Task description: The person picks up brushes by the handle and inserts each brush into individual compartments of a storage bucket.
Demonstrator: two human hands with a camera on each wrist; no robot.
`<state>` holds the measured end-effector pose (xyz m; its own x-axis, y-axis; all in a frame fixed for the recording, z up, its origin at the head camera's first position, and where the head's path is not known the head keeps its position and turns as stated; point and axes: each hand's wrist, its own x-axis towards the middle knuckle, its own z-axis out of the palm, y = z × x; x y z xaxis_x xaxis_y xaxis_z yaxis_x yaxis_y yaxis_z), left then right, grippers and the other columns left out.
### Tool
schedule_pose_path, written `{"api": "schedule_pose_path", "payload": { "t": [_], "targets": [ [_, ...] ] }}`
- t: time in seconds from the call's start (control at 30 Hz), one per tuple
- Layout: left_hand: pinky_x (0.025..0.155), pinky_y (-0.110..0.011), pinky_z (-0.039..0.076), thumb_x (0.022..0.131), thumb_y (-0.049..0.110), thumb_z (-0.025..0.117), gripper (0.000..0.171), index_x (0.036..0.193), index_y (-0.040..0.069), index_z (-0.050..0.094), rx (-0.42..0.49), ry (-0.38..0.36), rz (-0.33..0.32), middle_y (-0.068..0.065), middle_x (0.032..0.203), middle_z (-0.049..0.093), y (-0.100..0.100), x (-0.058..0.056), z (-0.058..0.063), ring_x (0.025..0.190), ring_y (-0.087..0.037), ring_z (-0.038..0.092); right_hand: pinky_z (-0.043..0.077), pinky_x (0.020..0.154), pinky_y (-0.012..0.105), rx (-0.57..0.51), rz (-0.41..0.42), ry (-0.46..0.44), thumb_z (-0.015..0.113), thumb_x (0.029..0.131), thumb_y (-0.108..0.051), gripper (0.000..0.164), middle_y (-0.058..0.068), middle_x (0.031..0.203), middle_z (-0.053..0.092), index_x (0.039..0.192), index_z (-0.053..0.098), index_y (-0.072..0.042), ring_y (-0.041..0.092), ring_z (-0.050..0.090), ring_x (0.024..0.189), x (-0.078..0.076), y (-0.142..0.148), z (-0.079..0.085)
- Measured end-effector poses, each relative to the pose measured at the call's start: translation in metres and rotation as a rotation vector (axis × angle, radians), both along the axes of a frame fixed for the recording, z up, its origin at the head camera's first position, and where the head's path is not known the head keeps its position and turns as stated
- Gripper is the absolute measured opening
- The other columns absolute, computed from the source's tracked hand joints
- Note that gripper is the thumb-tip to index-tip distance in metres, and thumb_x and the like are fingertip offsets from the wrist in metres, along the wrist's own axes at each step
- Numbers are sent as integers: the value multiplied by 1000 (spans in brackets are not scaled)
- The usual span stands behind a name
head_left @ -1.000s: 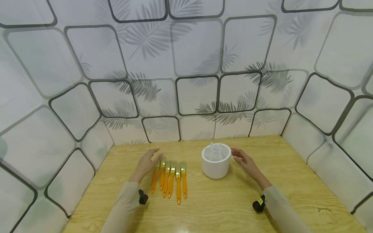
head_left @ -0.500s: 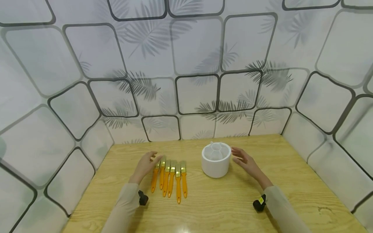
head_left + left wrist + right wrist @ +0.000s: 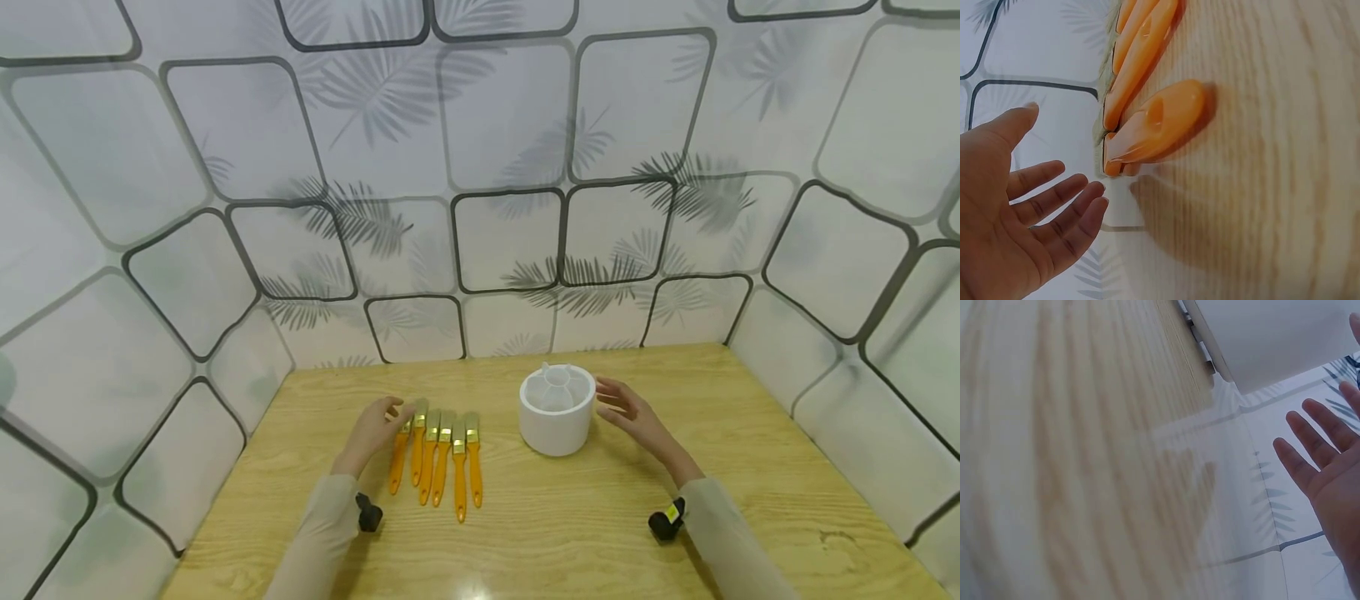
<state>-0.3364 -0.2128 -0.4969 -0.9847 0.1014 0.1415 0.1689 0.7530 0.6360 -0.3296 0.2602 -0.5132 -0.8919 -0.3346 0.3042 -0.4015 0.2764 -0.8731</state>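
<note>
Several paintbrushes (image 3: 444, 462) with orange handles and pale bristles lie in a row on the table, handles pointing toward me. My left hand (image 3: 371, 435) hovers at the row's left end, its thumb overlapping the leftmost brush (image 3: 397, 467) in the head view. Its fingers are loosely bent around nothing, and the left wrist view shows an orange handle (image 3: 1166, 119) beyond them. To the right of the brushes stands a white round container (image 3: 555, 429) with a divided, translucent insert (image 3: 557, 387). Beside its right wall is my right hand (image 3: 632, 417), fingers relaxed and holding nothing.
The wood-grain table (image 3: 547, 533) meets a patterned wall covering (image 3: 510, 250) at the back, with more of it on both sides. A small black device (image 3: 367, 512) sits at the left wrist, another black device (image 3: 666, 523) at the right.
The left hand has sunk slightly, its fingertips bending in closer to the leftmost brush. The right hand stays beside the container; brushes and container have not moved.
</note>
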Motion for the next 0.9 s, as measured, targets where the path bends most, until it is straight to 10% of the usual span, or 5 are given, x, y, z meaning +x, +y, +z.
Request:
{"api": "schedule_pose_path", "payload": {
  "t": [0.9],
  "targets": [
    [60, -33, 48, 84, 20, 68, 37, 110, -4, 56, 24, -19, 1, -12, 83, 61, -4, 9, -11, 69, -20, 55, 37, 96, 62, -97, 42, -95, 56, 93, -9, 57, 26, 141, 35, 143, 29, -5, 51, 33, 126, 4, -4, 7]
  ]
}}
